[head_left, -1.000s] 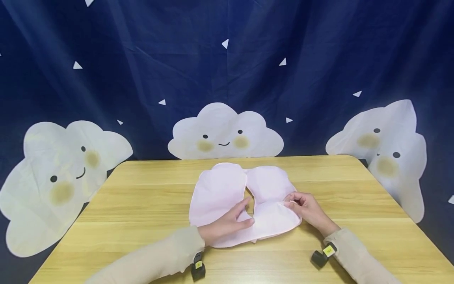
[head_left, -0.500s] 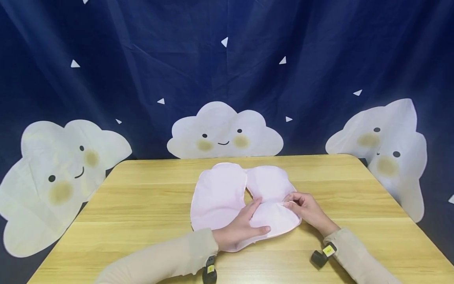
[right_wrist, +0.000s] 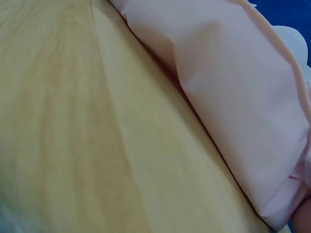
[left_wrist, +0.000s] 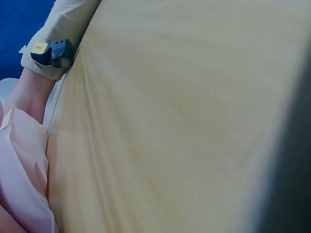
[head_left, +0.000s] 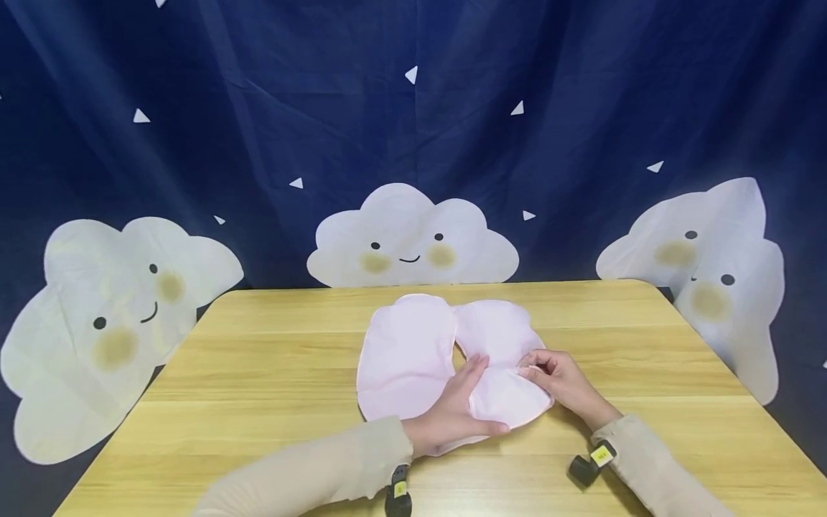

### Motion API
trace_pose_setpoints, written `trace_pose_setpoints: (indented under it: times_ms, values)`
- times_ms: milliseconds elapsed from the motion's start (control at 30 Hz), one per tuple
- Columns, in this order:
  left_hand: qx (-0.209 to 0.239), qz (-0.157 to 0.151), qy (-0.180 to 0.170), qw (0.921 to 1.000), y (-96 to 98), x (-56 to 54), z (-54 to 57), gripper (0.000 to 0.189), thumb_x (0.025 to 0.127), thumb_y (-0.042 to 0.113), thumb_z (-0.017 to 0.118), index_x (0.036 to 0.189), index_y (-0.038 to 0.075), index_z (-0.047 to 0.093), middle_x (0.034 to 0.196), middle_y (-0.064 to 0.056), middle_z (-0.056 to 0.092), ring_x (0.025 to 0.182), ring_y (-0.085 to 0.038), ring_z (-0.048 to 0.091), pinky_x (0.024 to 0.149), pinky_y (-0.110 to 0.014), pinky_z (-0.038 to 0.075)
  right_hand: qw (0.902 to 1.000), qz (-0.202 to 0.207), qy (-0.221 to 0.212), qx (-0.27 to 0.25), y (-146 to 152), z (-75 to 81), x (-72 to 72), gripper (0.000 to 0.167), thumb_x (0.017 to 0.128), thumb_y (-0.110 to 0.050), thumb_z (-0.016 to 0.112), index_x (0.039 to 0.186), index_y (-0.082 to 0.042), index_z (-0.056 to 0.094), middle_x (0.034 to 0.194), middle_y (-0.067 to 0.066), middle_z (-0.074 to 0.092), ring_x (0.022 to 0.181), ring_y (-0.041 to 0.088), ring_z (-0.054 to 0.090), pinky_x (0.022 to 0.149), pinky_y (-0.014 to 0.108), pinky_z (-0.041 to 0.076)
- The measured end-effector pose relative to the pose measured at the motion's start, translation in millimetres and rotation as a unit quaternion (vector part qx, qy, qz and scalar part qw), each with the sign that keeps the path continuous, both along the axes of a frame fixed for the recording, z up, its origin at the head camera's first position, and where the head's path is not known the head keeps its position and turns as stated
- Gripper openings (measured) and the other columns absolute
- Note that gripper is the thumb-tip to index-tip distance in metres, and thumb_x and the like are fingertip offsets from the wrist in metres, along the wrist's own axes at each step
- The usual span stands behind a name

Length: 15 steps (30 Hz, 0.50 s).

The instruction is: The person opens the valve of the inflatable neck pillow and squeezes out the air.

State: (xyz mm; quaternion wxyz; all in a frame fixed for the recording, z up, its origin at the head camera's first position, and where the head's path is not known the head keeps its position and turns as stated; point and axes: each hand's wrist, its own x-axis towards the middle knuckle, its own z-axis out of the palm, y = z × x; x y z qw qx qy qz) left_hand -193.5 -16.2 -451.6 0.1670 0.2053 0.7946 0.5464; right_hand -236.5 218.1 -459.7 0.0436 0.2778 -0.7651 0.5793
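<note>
A pale pink, scalloped cloth bib [head_left: 407, 352] with a slit-like hole in its middle lies on the table. My left hand [head_left: 455, 413] rests across its lower middle, thumb and fingers spread, covering the lower end of the hole. At the bib's right side, my right hand [head_left: 562, 380] pinches a bit of the cloth between thumb and forefinger. A puffy fold of the bib [right_wrist: 238, 87] fills the upper right of the right wrist view. In the left wrist view, the bib [left_wrist: 22, 170] shows along the left edge.
The wooden table [head_left: 271, 359] extends around the cloth on all sides. Behind it hangs a dark blue curtain [head_left: 362, 115] printed with smiling clouds. Black wrist cameras [head_left: 584, 470] sit on both beige sleeves [head_left: 323, 459].
My left hand has slid rightward over the bib, from left of the hole to across it. The bib's left part has shifted slightly right with it. My right hand keeps its place.
</note>
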Motion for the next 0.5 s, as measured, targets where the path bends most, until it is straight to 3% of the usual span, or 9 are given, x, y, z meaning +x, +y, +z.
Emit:
trace_pose_setpoints:
  times_ms: [233, 500]
  values:
    - [-0.046, 0.011, 0.041, 0.9981, 8.4, 0.7, -0.4, 0.109, 0.069, 0.039, 0.082, 0.152, 0.031, 0.012, 0.158, 0.007, 0.005, 0.144, -0.027, 0.006, 0.113, -0.054, 0.010, 0.9996, 0.015, -0.020, -0.014, -0.8, 0.7, 0.7, 0.004, 0.086, 0.005, 0.061, 0.084, 0.006, 0.064, 0.077, -0.009, 0.065, 0.068, 0.000, 0.056, 0.051, 0.019, 0.047]
    - [-0.097, 0.016, 0.096, 0.9905, 14.4, -0.5, -1.5, 0.106, 0.071, 0.046, 0.079, 0.152, 0.023, 0.015, 0.157, 0.001, 0.013, 0.144, -0.018, 0.010, 0.115, -0.051, 0.005, 0.9995, 0.025, -0.012, -0.015, -0.5, 0.7, 0.7, 0.005, 0.086, 0.007, 0.060, 0.084, 0.007, 0.064, 0.078, -0.010, 0.065, 0.069, -0.001, 0.056, 0.050, 0.019, 0.047]
